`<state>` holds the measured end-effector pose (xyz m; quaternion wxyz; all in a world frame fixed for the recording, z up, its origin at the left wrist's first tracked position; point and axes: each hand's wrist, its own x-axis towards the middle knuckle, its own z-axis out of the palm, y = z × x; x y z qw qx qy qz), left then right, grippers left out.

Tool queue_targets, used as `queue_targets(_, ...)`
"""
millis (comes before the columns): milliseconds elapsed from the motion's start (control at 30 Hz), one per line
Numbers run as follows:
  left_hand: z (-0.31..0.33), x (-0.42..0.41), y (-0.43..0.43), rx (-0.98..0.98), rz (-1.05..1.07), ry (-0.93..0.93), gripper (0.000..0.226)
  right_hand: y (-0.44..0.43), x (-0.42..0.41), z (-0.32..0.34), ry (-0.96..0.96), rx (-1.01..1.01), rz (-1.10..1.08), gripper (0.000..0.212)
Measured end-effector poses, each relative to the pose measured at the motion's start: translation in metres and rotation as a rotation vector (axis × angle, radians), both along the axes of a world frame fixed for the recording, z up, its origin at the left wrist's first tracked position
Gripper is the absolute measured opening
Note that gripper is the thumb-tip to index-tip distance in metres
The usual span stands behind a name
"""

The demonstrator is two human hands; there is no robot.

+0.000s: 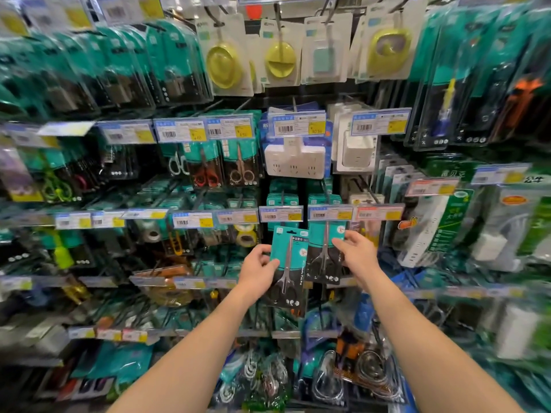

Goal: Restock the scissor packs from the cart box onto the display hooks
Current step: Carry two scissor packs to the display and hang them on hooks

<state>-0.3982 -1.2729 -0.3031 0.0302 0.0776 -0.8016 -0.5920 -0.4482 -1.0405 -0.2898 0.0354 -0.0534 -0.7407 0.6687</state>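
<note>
My left hand (258,271) grips a teal-and-black scissor pack (288,263) by its left edge, held upright just below a price tag (281,214). To its right another scissor pack (325,253) hangs on a display hook under its own price tag (330,213). My right hand (357,257) touches that hanging pack's right edge with fingers curled around it. More teal packs (281,199) hang behind on the hooks above. The cart box is out of view.
Pegboard shelving fills the view. White power strips (295,160) hang above the scissors, yellow items (280,59) higher up. Tape rolls (246,235) hang at left, green boxed goods (447,228) at right, coiled cables (328,380) below.
</note>
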Motion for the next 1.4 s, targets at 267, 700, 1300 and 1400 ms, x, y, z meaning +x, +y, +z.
queue_targets(267, -0.015, -0.005, 0.0, -0.004, -0.017, -0.002, 0.017, 0.001, 0.002, -0.001, 0.088, 0.045, -0.058, 0.014)
queue_targets(700, -0.012, -0.026, 0.006, 0.017, -0.069, 0.027, 0.018, -0.006, -0.013, -0.004, 0.094, 0.124, -0.141, 0.044)
queue_targets(1300, -0.002, -0.035, 0.042, 0.038, -0.121, 0.069, 0.019, -0.026, 0.024, -0.023, -0.004, 0.048, -0.213, 0.025)
queue_targets(1400, -0.004, -0.037, 0.052, 0.017, -0.127, 0.094, 0.019, -0.025, 0.028, -0.03, -0.021, 0.067, -0.059, 0.023)
